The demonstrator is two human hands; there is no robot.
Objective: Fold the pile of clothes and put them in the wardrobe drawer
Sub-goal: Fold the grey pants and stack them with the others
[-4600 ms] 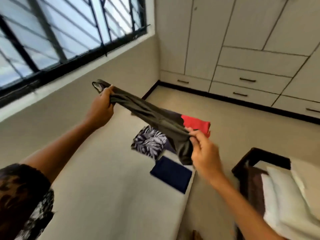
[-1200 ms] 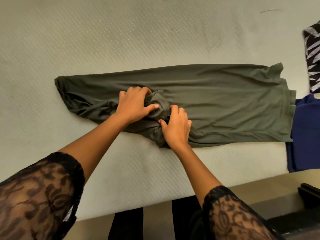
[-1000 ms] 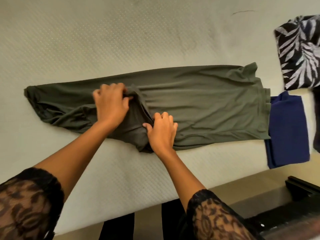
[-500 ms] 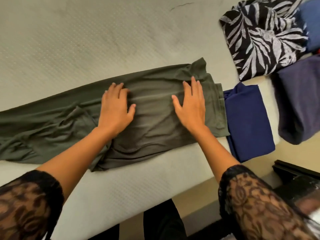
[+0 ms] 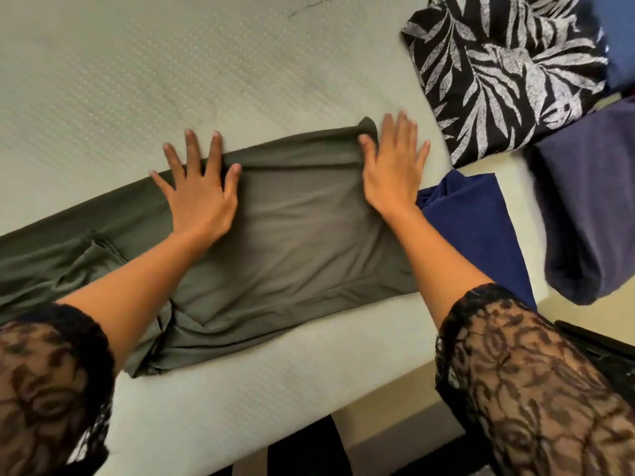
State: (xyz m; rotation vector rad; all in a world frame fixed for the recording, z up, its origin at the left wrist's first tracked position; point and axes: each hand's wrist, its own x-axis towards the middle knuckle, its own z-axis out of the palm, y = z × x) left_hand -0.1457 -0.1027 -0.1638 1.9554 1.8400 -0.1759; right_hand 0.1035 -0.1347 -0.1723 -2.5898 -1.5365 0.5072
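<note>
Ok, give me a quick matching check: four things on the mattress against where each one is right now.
Things:
1. olive garment
2. leaf-print cloth
3. navy cloth
4. right hand

Places:
A. top right of the view
B. pressed flat on the garment's right end
C. spread lengthwise along the mattress
D. just right of the right wrist, by the mattress edge

Pairs: 1-C, 2-A, 3-D, 4-B
</note>
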